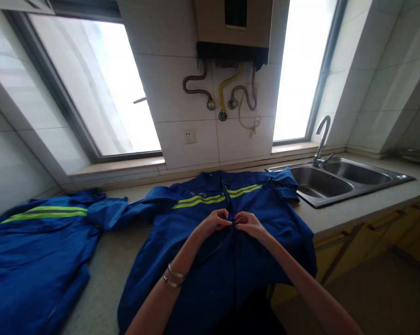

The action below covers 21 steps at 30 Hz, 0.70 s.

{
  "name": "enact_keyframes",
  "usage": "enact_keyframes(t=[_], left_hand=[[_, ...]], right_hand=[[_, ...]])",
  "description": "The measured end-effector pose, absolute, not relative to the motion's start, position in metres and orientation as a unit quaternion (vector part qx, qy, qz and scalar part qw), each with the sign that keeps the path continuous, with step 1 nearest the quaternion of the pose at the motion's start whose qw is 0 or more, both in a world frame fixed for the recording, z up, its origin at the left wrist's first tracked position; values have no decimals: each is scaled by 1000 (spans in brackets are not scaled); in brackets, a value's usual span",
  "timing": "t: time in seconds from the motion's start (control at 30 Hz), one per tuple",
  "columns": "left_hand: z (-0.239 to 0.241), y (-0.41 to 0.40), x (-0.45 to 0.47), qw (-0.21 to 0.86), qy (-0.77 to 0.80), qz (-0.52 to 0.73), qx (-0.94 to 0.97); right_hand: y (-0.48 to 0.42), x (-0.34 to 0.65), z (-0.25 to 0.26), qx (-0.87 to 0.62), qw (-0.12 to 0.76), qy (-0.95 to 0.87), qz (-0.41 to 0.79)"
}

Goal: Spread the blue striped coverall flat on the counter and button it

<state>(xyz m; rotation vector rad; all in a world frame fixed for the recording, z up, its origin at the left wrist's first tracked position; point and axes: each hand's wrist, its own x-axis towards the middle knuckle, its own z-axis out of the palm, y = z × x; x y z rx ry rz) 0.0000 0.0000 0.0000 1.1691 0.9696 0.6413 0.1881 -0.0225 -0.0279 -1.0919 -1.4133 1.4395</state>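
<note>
My left grip (216, 224) and right grip (249, 224) are pinching the jacket (213, 256) just below frame centre; a second jacket (38, 251) is lying on the counter (100, 270), lower left.

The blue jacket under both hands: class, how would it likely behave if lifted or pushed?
The blue jacket is probably floppy: its lower part drapes off the counter. Pushed, it would likely wrinkle, given the creases around the left hand and right hand. It seems unlikely to roll, being spread wide.

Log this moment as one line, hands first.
left hand: pinching jacket at front opening | right hand: pinching same opening, beside left hand | second jacket: left, on counter
</note>
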Motion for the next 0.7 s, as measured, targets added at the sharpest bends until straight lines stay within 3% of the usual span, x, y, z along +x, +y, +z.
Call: enact_keyframes(t=[0.3, 0.5, 0.7], left_hand=[[2, 1, 3, 686, 473, 282, 476], [5, -4, 4, 599, 382, 302, 636], [-11, 2, 11, 537, 341, 313, 705]], right_hand=[[-29, 179, -30, -372, 494, -528, 582], [-32, 183, -21, -357, 500, -525, 590], [-31, 191, -18, -434, 489, -444, 613]])
